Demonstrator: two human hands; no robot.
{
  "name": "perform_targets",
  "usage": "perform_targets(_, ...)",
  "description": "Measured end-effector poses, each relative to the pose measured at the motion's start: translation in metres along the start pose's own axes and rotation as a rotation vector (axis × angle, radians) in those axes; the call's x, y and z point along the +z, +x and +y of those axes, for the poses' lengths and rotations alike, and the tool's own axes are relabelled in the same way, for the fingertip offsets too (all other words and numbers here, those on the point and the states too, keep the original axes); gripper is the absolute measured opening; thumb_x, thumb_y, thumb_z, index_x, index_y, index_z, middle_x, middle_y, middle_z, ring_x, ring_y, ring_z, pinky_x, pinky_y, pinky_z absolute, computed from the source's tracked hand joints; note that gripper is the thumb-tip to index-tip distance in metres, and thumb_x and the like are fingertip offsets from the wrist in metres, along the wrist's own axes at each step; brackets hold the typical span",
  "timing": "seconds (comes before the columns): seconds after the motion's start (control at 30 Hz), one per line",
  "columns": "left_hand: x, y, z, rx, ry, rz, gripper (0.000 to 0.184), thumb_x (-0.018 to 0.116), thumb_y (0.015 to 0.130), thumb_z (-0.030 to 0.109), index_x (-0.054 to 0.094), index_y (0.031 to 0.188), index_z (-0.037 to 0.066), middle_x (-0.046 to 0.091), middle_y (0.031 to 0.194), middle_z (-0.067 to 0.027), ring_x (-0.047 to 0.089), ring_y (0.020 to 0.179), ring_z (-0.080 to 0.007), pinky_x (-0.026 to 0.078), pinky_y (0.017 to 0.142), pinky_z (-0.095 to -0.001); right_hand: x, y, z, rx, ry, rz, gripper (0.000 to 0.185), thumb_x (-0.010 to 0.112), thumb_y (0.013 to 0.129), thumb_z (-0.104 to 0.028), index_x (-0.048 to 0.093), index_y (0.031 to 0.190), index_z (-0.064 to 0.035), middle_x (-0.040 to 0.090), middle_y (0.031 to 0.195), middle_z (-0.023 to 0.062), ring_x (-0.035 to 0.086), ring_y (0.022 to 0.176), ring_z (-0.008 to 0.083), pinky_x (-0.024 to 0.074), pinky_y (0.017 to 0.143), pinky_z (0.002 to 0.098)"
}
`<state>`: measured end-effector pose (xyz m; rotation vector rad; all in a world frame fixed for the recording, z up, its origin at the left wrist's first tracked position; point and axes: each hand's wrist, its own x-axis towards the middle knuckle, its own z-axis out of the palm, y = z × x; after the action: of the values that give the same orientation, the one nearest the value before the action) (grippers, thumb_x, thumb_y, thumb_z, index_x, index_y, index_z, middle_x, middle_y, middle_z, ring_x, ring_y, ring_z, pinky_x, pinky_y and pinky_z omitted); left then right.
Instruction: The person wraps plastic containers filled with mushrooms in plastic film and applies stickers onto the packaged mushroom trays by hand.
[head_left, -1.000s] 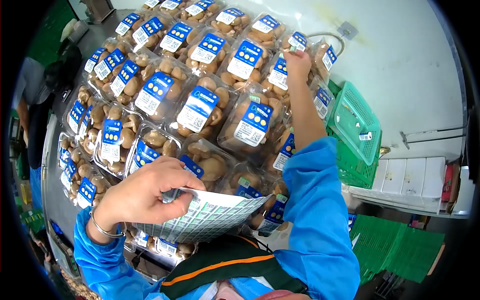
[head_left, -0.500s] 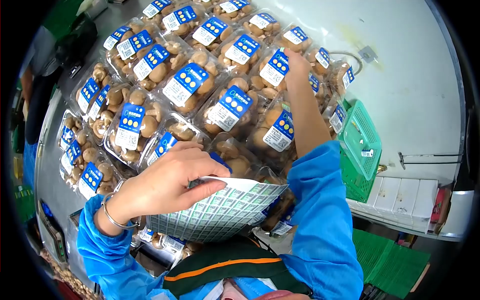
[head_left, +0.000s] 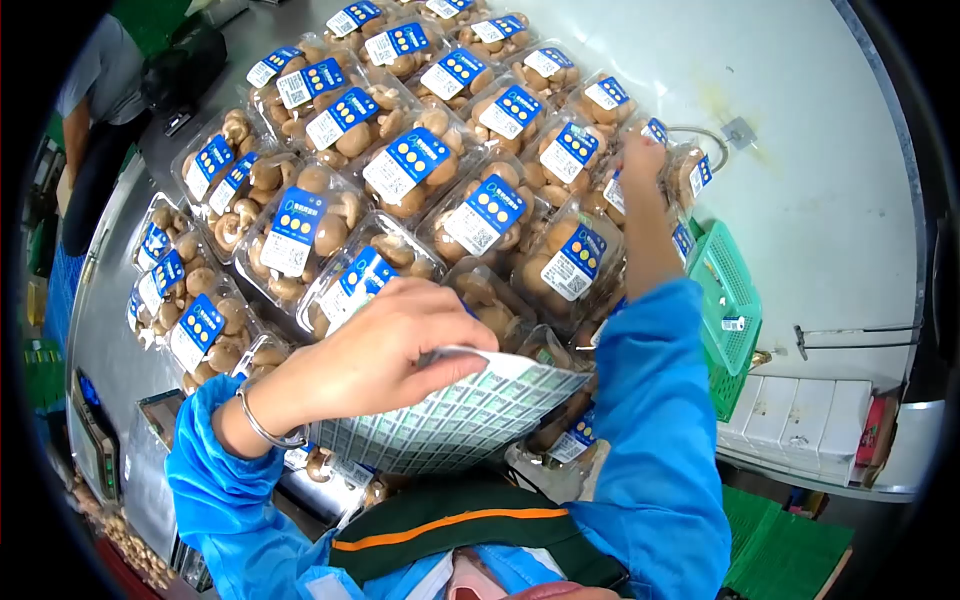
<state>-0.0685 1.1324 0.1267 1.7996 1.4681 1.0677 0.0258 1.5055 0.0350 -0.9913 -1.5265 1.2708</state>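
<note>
Between its thumb and fingers my left hand [head_left: 405,345] pinches the top edge of a sheet of small green-and-white stickers [head_left: 450,415], held over the near packs. My right hand [head_left: 643,155] is stretched out to the far right packs, its fingers at a mushroom pack [head_left: 612,190]. Those fingers look bent together, but anything between them is too small to make out. Many clear packs of brown mushrooms with blue and white labels stand in rows, among them a middle pack [head_left: 485,215]. Small green stickers show on some labels.
A light green basket [head_left: 735,270] rests on a darker green crate [head_left: 727,385] at the right. White boxes [head_left: 800,415] stand beyond it. Another person [head_left: 100,90] is at the upper left. A metal ring [head_left: 722,150] lies by the back packs.
My right hand has left the blue label of one pack and moved right to another. The sheet and my left hand have shifted slightly right in view.
</note>
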Motion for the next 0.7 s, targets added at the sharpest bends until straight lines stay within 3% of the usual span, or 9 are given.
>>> perform_targets(0.07, 0.0, -0.002, 0.001, -0.007, -0.033, 0.05, 0.015, 0.066, 0.076, 0.008, 0.062, 0.09, 0.005, 0.057, 0.074, -0.0069, 0.053, 0.072, -0.0233, 0.041, 0.064, -0.0328, -0.011, -0.019, -0.04, 0.066, 0.152, -0.19, 0.023, 0.065, 0.075, -0.02, 0.051, 0.073, -0.0021, 0.051, 0.066, 0.0038, 0.053, 0.064, 0.0131, 0.0403, 0.055, 0.0237)
perform_targets(0.17, -0.006, 0.0, 0.002, -0.035, -0.082, 0.067, 0.014, 0.064, 0.078, 0.011, 0.062, 0.09, 0.003, 0.058, 0.076, -0.0066, 0.056, 0.074, -0.0194, 0.043, 0.066, -0.0299, -0.04, -0.118, -0.124, -0.154, -0.286, -1.079, 0.024, 0.063, 0.079, -0.016, 0.055, 0.093, 0.0023, 0.059, 0.088, 0.0088, 0.054, 0.085, 0.0123, 0.0422, 0.069, 0.0271)
perform_targets(0.2, -0.006, 0.001, 0.005, -0.11, -0.121, 0.077, 0.015, 0.064, 0.079, 0.012, 0.061, 0.091, 0.003, 0.058, 0.077, -0.0059, 0.055, 0.075, -0.0171, 0.043, 0.066, -0.0287, -0.041, -0.164, -0.149, -0.006, -0.086, -1.323, 0.028, 0.063, 0.079, -0.014, 0.055, 0.1, 0.0036, 0.06, 0.096, 0.0111, 0.053, 0.093, 0.012, 0.0422, 0.074, 0.028)
perform_targets(0.27, -0.004, 0.003, 0.002, -0.17, -0.125, 0.062, 0.017, 0.063, 0.08, 0.015, 0.06, 0.092, 0.004, 0.057, 0.079, -0.0038, 0.053, 0.077, -0.0111, 0.043, 0.066, -0.0255, -0.038, -0.206, -0.158, -0.081, -0.488, -1.252, 0.023, 0.064, 0.076, -0.013, 0.06, 0.097, -0.0021, 0.063, 0.086, 0.0092, 0.06, 0.081, 0.0153, 0.0479, 0.068, 0.0308)
perform_targets(0.3, -0.003, 0.002, 0.0, -0.151, -0.147, 0.057, 0.015, 0.061, 0.082, 0.016, 0.059, 0.089, 0.003, 0.056, 0.077, -0.0054, 0.054, 0.077, -0.0148, 0.043, 0.067, -0.0268, -0.039, -0.214, -0.16, -0.041, -0.686, -1.217, 0.021, 0.064, 0.077, -0.014, 0.06, 0.095, -0.0014, 0.063, 0.079, 0.0096, 0.062, 0.074, 0.0149, 0.0498, 0.064, 0.03)
perform_targets(0.37, -0.005, 0.0, 0.005, -0.041, 0.034, -0.02, 0.015, 0.059, 0.083, 0.018, 0.058, 0.087, 0.004, 0.056, 0.083, -0.0071, 0.054, 0.08, -0.0221, 0.042, 0.076, -0.0333, -0.048, -0.233, -0.162, 0.059, -0.584, -1.12, 0.02, 0.064, 0.078, -0.014, 0.061, 0.092, -0.0001, 0.063, 0.073, 0.0087, 0.061, 0.063, 0.014, 0.0487, 0.054, 0.0281)
perform_targets(0.47, 0.014, -0.003, 0.025, 0.24, 0.646, 0.221, 0.015, 0.059, 0.083, 0.019, 0.059, 0.087, 0.005, 0.055, 0.09, -0.0079, 0.053, 0.083, -0.0272, 0.036, 0.086, -0.0403, -0.06, -0.254, -0.164, 0.104, -0.457, -0.972, 0.02, 0.064, 0.078, -0.015, 0.061, 0.09, 0.0004, 0.061, 0.067, 0.0082, 0.06, 0.054, 0.0127, 0.0464, 0.045, 0.0261)
perform_targets(0.63, 0.038, -0.009, 0.044, 0.26, 0.181, 0.23, 0.012, 0.064, 0.078, 0.018, 0.061, 0.086, 0.01, 0.057, 0.086, -0.0023, 0.052, 0.081, -0.0187, 0.031, 0.087, -0.0345, -0.077, -0.282, -0.168, -0.053, -0.448, -0.886, 0.019, 0.066, 0.076, -0.016, 0.063, 0.085, -0.0001, 0.058, 0.063, 0.0091, 0.056, 0.056, 0.0076, 0.0449, 0.052, 0.0274)
perform_targets(0.7, 0.038, -0.014, 0.052, 0.264, 0.163, 0.169, 0.012, 0.065, 0.077, 0.018, 0.061, 0.085, 0.01, 0.058, 0.083, -0.0003, 0.052, 0.079, -0.0167, 0.031, 0.084, -0.0322, -0.077, -0.295, -0.183, -0.068, -0.509, -0.837, 0.017, 0.066, 0.075, -0.015, 0.063, 0.083, -0.0006, 0.059, 0.066, 0.0098, 0.056, 0.059, 0.0133, 0.0443, 0.056, 0.0278)
